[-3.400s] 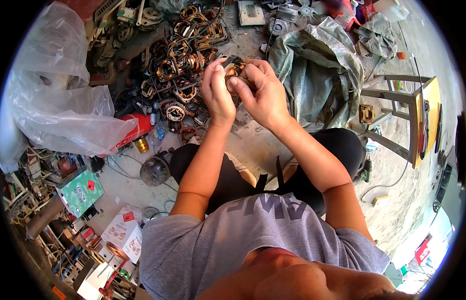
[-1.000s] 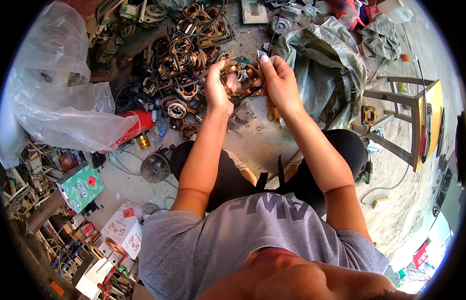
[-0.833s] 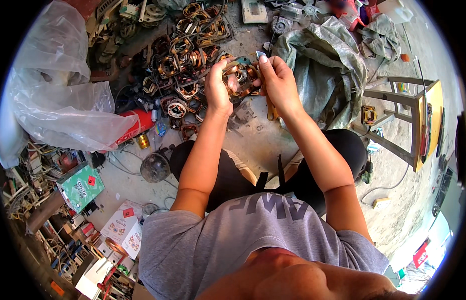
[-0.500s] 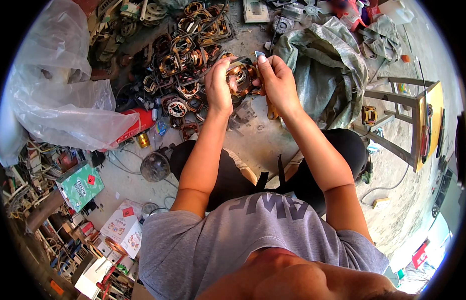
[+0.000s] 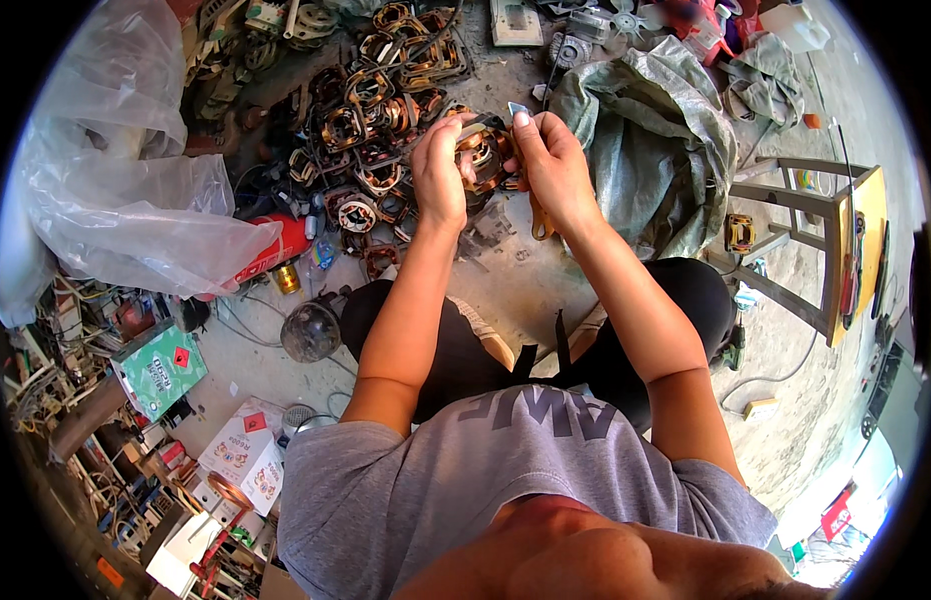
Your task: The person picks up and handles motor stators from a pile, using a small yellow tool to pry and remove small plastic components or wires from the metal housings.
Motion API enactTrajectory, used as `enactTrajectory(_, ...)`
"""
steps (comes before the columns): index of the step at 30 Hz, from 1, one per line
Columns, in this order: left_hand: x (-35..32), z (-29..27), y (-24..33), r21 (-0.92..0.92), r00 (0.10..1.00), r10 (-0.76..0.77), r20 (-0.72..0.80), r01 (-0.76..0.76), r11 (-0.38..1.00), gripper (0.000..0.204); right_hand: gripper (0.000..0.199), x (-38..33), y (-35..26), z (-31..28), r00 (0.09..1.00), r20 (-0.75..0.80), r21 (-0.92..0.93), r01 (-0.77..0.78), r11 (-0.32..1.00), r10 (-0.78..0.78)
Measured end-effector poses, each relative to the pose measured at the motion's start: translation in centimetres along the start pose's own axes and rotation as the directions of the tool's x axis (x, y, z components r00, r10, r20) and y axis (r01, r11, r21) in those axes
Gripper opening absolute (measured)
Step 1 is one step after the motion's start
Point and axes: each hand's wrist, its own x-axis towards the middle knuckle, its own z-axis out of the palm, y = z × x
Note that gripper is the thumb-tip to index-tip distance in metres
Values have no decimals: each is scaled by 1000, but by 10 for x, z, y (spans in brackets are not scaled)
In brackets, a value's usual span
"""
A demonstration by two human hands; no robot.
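My left hand [image 5: 442,172] is closed round the left side of a motor stator [image 5: 484,158] with copper windings and a dark core, above the floor in front of my knees. In my right hand [image 5: 553,165] is a utility knife, its orange handle [image 5: 541,222] sticking out below the palm. The thumb lies along the knife near its pale blade [image 5: 516,109], which points up and away from me. The knife is close against the stator's right side; whether the blade touches it I cannot tell. My fingers hide parts of both.
Beyond my left hand lies a heap of copper-wound stators [image 5: 370,130]. A green woven sack [image 5: 645,150] is at the right, beside a wooden stool [image 5: 855,250] lying on its side. Clear plastic sheeting [image 5: 125,220] and a red cylinder [image 5: 280,245] lie at the left.
The knife and my right hand have shifted very slightly to the left. Both hands keep their hold, and the rest looks the same.
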Motion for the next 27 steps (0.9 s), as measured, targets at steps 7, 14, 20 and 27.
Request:
enactTrajectory(7,4,-2,-1,-134,980,-180,-87,167,977,32,39,7,-9,-13,999,25,-148,-35,988,39)
enactTrajectory(14,11,-17,-4,-334,924,-383,-4,360,871,27,36,8,5,-16,988,142,-312,101,945,-59)
enactTrajectory(20,17,-23,-8,-398,908,-418,39,398,827,26,26,14,8,-15,989,132,-358,114,927,-71)
enactTrajectory(27,32,-27,-31,-521,870,-475,135,470,712,35,28,1,1,-8,923,87,-547,359,756,-376)
